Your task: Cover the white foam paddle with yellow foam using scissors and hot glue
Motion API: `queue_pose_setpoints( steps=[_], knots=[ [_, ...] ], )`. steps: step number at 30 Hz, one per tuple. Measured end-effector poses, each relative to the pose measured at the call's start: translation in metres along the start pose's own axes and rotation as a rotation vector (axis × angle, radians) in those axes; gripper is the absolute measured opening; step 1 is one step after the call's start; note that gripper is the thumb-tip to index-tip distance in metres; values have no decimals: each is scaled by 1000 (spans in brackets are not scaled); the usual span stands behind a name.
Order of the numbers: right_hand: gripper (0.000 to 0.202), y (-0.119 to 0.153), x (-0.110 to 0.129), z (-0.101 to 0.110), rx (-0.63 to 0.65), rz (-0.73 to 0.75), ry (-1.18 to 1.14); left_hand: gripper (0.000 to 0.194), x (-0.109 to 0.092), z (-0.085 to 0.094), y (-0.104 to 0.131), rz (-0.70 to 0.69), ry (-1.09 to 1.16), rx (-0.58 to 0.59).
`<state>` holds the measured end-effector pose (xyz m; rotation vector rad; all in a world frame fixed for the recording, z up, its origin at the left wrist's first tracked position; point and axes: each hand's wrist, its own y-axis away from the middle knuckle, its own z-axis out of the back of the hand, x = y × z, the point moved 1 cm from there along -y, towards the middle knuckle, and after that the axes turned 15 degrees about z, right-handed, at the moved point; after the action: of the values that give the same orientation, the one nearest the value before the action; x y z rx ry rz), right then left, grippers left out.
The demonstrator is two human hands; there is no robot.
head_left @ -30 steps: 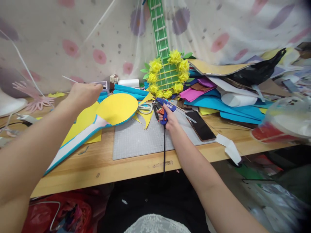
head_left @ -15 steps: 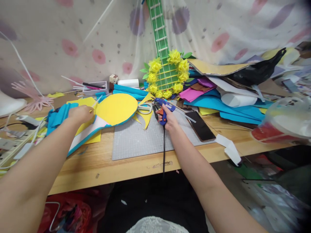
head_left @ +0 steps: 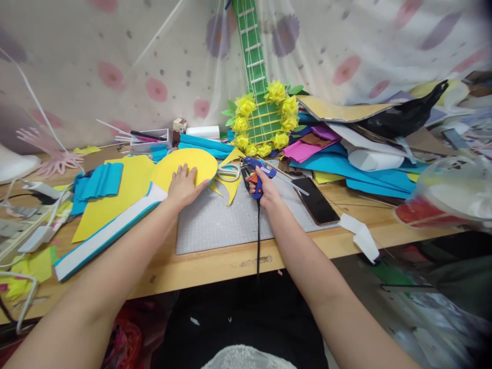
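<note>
My left hand (head_left: 185, 186) lies flat with fingers spread on a yellow rounded panel (head_left: 165, 166). The panel forms the body of a paper guitar shape with a long white neck (head_left: 111, 230) edged in blue, slanting to the lower left. My right hand (head_left: 266, 188) is wrapped round a blue glue gun (head_left: 262, 169), its orange trigger under my fingers. A clear glue stick (head_left: 294, 185) pokes out of the gun's rear, and its black cord runs down over the table edge. White-handled scissors (head_left: 229, 173) lie between my hands, beside yellow paper scraps (head_left: 231, 190).
A grey cutting mat (head_left: 215, 230) lies on the wooden table. A phone (head_left: 317, 201) rests at its right side. Behind stands a green guitar with yellow flowers (head_left: 264, 115). Coloured sheets (head_left: 357, 171) pile up at right near a plastic tub (head_left: 446, 195). A power strip (head_left: 15, 230) sits at left.
My left hand has moved right, from the blue and yellow paper onto the yellow panel, and has opened flat. The thin white stick it held is no longer seen there. My right hand stays put.
</note>
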<state>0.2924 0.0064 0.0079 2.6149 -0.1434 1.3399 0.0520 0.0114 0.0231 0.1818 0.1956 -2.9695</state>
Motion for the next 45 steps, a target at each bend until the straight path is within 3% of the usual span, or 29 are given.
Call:
queue_pose_setpoints(
  steps=[4, 15, 19, 22, 26, 28, 31, 38, 45],
  knots=[
    [32, 2, 3, -2, 5, -11, -1, 80, 3, -11, -1, -26, -37, 3],
    [33, 6, 6, -3, 14, 12, 2, 77, -3, -15, 3, 7, -87, -59],
    [33, 6, 6, -5, 12, -14, 5, 74, -19, -3, -4, 64, -61, 10],
    [32, 5, 5, -5, 13, -7, 12, 76, -40, 6, -15, 72, -13, -12],
    [33, 3, 3, -3, 15, 6, 24, 80, -57, 1, -26, 117, -23, 43],
    [34, 2, 2, -3, 10, 2, 28, 77, -55, -6, -25, 116, -63, 88],
    [34, 2, 4, -2, 19, -4, 14, 71, -43, -12, -13, 7, -110, 82],
    [33, 5, 6, -4, 30, 9, -1, 67, -7, -7, 18, -252, -156, 83],
    [34, 9, 9, -6, 26, 15, 41, 65, -12, -12, 26, -237, -206, 4]
  ],
)
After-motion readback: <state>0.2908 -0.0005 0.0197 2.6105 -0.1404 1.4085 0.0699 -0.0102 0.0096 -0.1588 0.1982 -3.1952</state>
